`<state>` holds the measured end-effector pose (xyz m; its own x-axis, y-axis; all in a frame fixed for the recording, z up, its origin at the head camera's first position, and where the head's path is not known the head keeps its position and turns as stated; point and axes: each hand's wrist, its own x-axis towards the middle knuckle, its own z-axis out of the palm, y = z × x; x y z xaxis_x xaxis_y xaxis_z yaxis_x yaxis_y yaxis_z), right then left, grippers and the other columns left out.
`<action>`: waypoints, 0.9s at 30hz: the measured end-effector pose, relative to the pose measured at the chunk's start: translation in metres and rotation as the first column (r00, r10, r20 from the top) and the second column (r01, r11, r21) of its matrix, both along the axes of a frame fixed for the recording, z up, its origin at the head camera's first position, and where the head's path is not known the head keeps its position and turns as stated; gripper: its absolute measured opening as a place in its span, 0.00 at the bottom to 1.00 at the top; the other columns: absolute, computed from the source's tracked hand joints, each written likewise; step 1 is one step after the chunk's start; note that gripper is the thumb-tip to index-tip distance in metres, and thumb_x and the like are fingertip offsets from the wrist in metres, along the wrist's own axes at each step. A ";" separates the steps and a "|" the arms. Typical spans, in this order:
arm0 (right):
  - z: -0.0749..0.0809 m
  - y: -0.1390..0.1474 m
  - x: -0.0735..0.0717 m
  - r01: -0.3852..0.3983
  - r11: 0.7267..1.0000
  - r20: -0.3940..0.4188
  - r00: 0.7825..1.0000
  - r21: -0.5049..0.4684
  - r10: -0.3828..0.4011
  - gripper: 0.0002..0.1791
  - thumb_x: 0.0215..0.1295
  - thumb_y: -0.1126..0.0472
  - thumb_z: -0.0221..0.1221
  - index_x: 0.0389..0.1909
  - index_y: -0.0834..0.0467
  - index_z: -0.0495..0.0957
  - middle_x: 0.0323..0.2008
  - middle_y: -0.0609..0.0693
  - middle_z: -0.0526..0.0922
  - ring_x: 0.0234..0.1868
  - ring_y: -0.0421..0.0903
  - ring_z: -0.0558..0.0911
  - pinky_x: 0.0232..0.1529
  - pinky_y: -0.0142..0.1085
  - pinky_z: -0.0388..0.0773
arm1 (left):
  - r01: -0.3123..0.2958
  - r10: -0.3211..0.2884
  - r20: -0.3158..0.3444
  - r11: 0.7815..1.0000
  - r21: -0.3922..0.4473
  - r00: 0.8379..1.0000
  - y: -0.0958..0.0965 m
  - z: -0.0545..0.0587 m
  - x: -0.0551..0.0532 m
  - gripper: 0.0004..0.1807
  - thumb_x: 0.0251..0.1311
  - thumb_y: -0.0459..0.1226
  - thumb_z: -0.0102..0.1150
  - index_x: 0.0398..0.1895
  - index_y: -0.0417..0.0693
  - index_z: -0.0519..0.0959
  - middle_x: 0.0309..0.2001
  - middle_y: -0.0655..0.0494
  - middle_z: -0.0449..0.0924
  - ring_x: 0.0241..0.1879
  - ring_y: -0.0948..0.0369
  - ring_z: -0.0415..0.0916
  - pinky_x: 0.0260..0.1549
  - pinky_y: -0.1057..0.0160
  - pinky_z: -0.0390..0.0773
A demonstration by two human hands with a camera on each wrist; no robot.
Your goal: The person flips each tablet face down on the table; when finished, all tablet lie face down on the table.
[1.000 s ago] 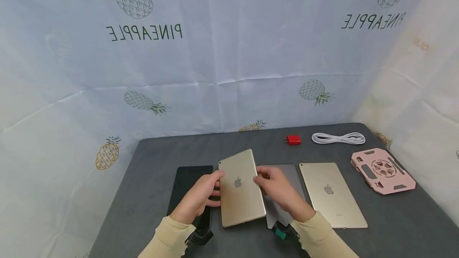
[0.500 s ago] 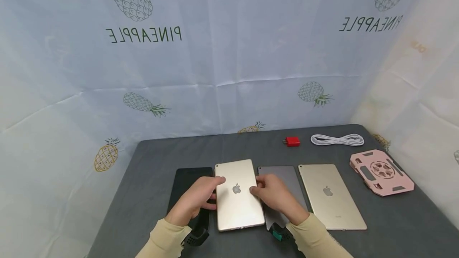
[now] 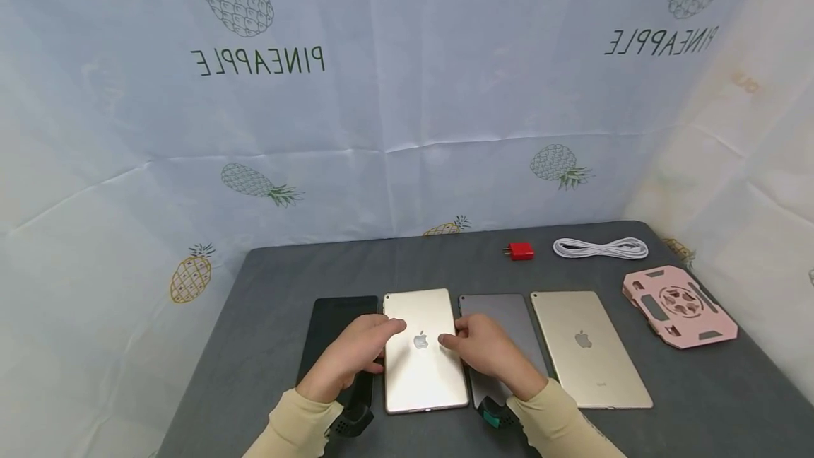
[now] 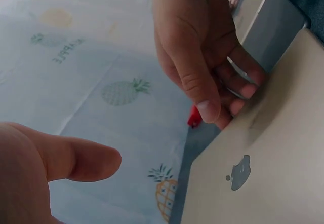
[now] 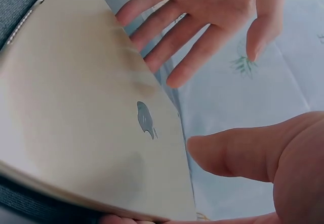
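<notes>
Tablet [image 3: 425, 370], gold, back up on the worktop [image 3: 267, 324], sits between my left hand [image 3: 352, 348] and my right hand [image 3: 488, 350]. My left fingers are along its left edge, my right fingertips at its right edge; the thumbs reach in over the back, one on either side of the apple logo [image 3: 420, 340]. Neither hand is clamped on it: hands well apart, thumbs lifted away, fingers at the sides. Whether the underside rests fully flat, I cannot tell.

Comparison of views: from the head, both thumbs look laid on the back. Right wrist view differs: left thumb raised clear, the four left fingers nearly straight and reaching to the edge. Left wrist view gives the right hand from the opposite side, its thumb tip held off the panel.

Only the head view gives the full row: black tablet [image 3: 333, 313] partly behind my left hand, grey tablet [image 3: 509, 313] partly behind my right, second gold tablet [image 3: 591, 352] just beside the grey one. Farther back: red plug adapter [image 3: 522, 251] and coiled white cable [image 3: 600, 248]; pink case [image 3: 706, 313] at far right.
</notes>
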<state>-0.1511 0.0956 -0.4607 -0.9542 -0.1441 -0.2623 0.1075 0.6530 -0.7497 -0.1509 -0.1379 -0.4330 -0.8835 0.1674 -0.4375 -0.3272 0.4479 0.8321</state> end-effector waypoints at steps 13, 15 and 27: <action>0.003 -0.002 0.003 -0.001 0.999 -0.007 1.000 0.050 0.001 0.22 0.69 0.52 0.70 0.18 0.54 0.74 0.14 0.41 0.60 0.18 0.40 0.62 0.22 0.33 0.56 | 0.031 -0.036 -0.062 0.997 -0.067 0.997 0.003 -0.001 0.004 0.33 0.73 0.54 0.59 0.61 0.31 0.77 0.29 0.51 0.77 0.31 0.54 0.76 0.37 0.52 0.82; 0.005 -0.003 0.004 -0.001 0.998 -0.017 1.000 0.066 0.002 0.25 0.70 0.52 0.70 0.16 0.52 0.70 0.14 0.42 0.59 0.18 0.40 0.61 0.22 0.33 0.55 | 0.022 -0.031 -0.083 0.994 -0.105 0.996 0.005 0.000 0.006 0.37 0.72 0.54 0.59 0.68 0.30 0.75 0.38 0.45 0.84 0.37 0.50 0.82 0.42 0.48 0.84; 0.009 -0.012 0.006 -0.033 0.989 -0.131 0.990 0.146 0.052 0.19 0.69 0.48 0.70 0.38 0.64 0.87 0.32 0.50 0.85 0.31 0.44 0.80 0.30 0.39 0.76 | -0.019 -0.008 -0.161 0.987 -0.162 0.987 -0.002 -0.001 0.013 0.39 0.74 0.53 0.60 0.76 0.34 0.72 0.71 0.37 0.79 0.69 0.41 0.79 0.64 0.37 0.81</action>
